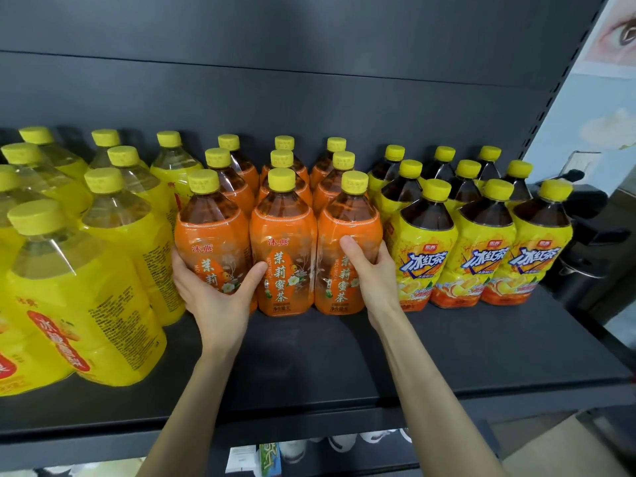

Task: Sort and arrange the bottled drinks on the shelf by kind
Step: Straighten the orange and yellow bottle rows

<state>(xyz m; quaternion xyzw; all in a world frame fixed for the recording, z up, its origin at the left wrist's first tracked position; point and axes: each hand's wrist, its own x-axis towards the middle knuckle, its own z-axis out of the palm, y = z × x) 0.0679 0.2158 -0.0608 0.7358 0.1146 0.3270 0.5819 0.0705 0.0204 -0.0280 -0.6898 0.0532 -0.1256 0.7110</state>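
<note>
The sorting looks all but done: the shelf (447, 342) carries three blocks, each of one kind; pale bottles (113, 256) with yellow labels on the left, orange bottles (285, 187) in the middle, dark bottles (481, 249) with yellow labels on the right; every cap is yellow, and no bottle appears to stand among the wrong kind. The orange and dark blocks each run three across and three deep, upright, labels to the front, the two blocks touching or nearly so. The pale block is the loosest; its front bottles stand nearer the shelf edge than the others, and several show their printed backs or sides rather than their fronts. What seems left, then, is tidying rather than sorting: squaring the front rows and perhaps turning the pale labels forward.

Both arms reach up and forward to the orange front row. The left hand (213, 287) holds the left front bottle (210, 232) low on its label; fingers curl round its left side, against the pale block, and the thumb lies across the front, its tip by the middle front bottle (285, 235). The right hand (371, 270) holds the right front bottle (347, 222) at mid-label; thumb up on the front, fingers round the right side, in the gap by the dark block. All three front bottles stand on the shelf, pressed side by side between the two hands; whether they are being lifted, I cannot tell.
</note>
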